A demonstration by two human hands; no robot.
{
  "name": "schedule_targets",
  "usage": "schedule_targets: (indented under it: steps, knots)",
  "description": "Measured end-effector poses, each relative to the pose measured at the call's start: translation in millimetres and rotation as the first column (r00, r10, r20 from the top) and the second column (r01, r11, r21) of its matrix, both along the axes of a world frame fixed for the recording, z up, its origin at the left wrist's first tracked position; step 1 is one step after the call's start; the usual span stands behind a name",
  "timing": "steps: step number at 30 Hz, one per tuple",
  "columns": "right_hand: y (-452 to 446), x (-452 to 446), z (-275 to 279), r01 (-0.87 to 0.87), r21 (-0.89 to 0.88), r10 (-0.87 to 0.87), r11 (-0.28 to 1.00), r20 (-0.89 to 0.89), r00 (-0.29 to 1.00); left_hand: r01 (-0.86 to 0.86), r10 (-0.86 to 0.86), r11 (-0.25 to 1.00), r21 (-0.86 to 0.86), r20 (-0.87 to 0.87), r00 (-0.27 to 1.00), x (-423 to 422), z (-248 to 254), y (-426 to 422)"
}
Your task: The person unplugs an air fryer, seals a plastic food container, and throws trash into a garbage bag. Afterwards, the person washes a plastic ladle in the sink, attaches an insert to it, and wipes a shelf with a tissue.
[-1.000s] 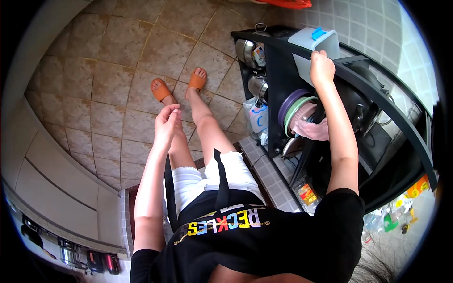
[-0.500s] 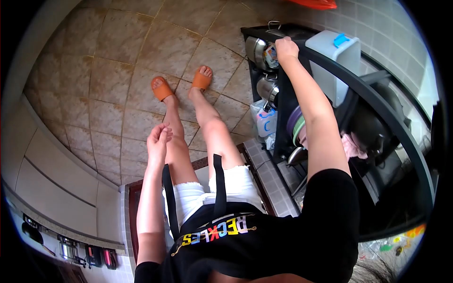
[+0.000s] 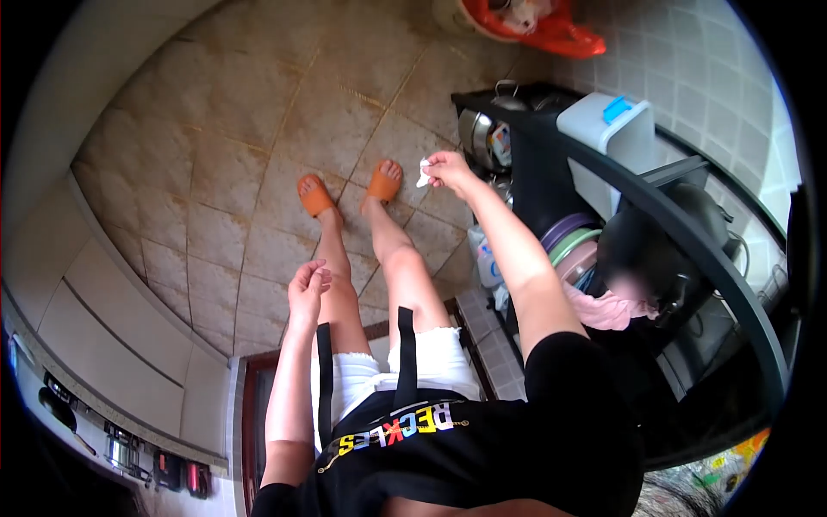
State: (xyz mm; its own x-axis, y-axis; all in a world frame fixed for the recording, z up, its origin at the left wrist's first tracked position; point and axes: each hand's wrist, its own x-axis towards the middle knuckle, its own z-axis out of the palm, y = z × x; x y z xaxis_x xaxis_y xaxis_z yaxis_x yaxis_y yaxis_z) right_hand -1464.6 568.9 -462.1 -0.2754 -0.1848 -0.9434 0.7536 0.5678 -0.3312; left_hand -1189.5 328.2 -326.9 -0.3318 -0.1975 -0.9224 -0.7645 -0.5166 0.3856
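My right hand (image 3: 448, 171) pinches a small crumpled white tissue (image 3: 423, 173) above the tiled floor, just left of the black rack (image 3: 551, 142). My left hand (image 3: 308, 291) hangs over my left leg with its fingers loosely curled and apart, and nothing shows in it. To the right of my right arm, the rack holds a pale plastic bin (image 3: 607, 138) with a blue clip, stacked basins (image 3: 573, 239), a dark pan (image 3: 659, 233) and a pink cloth (image 3: 610, 308).
A red plastic bag (image 3: 564, 33) lines a bin at the top. Steel pots (image 3: 478, 138) stand at the rack's far end. Pale cabinets (image 3: 121, 345) run along the left, with a counter and cookware at lower left. Orange slippers (image 3: 316, 196) are on the floor.
My right hand has left the rack's rail and moved left over the floor, and a white tissue now shows in it. The red bag has come further into view.
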Motion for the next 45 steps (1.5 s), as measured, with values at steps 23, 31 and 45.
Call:
schedule_targets:
  steps: [23,31,45]
  knots:
    - [-19.5,-6.3,119.5,-0.623,0.257,0.655,0.739,-0.492,0.574,0.165,-0.186,0.974,-0.158,-0.132,0.974,-24.6,122.4,-25.7]
    - [3.0,115.1,215.5,-0.643,0.089,0.645,0.76,-0.219,0.732,0.213,-0.31,0.87,-0.445,-0.159,0.937,18.4,172.5,-102.4]
    - [-176.4,50.7,302.3,-0.551,0.145,0.519,0.822,-0.587,0.621,0.055,-0.185,0.733,-0.678,-0.12,0.975,98.0,248.8,-209.9]
